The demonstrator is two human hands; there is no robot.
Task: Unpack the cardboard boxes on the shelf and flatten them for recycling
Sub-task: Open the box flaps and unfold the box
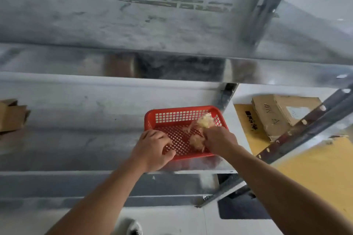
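You are partway: your right hand [219,139] grips a pale crinkly packet [205,120] over the red plastic basket [172,109], your left hand [152,149] holds its rim, flattened brown cardboard [277,114] lies right of it, and one brown cardboard box [11,114] waits far left.

A brown cardboard box [11,115] sits far left on the shelf [80,120]; a flattened box [275,118] lies off its right end.

The basket [149,120] sits at the shelf's [76,120] right end, packets [196,142] in it — my left hand [152,149] on its near rim, right hand [219,139] inside; box [11,114] far left, cardboard [277,114] on the floor right
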